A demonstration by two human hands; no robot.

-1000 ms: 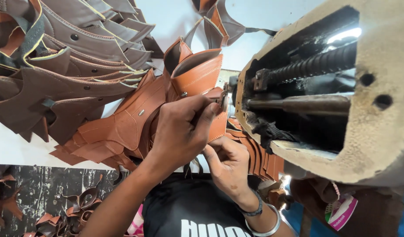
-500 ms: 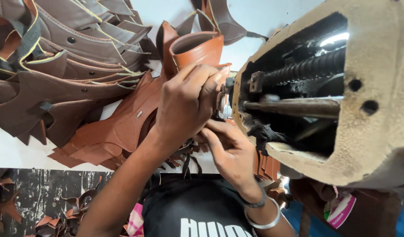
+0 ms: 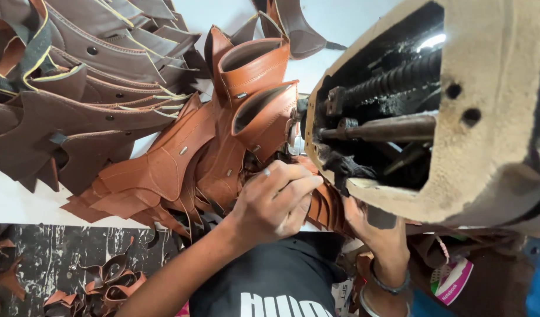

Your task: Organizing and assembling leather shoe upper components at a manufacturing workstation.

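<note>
Head camera view, upside down relative to the worker, so the person's torso in a black shirt [image 3: 270,287] sits at the bottom edge. Far left, a heap of dark brown leather pieces [image 3: 76,100] with yellow-edged seams and small punched holes fans across the white bench [image 3: 23,202]. Below it lies a black, white-streaked floor [image 3: 41,258] with a few tan leather scraps [image 3: 108,282] scattered on it.

Moving toward the middle, a stack of tan leather pieces [image 3: 164,170] spreads out, and above it two stitched tan leather cuffs [image 3: 255,88] stand up, curled into open tubes, one just beside the other, close against the machine.

Just below them, the left hand [image 3: 276,202] comes up from the forearm at bottom centre. Its fingers are curled together with the tips pressed toward the thumb, resting on the lower edge of the tan leather; what exactly it pinches cannot be made out.

Further right, the right hand [image 3: 373,226] reaches up under the machine. Its fingers are hidden behind the machine's edge, so whether it grips anything cannot be told. Bangles [image 3: 387,290] circle that wrist.

Filling the right side is the sewing machine [image 3: 493,141], a worn beige body with an open cavity showing a dark threaded shaft [image 3: 387,79] and greasy rods.
</note>
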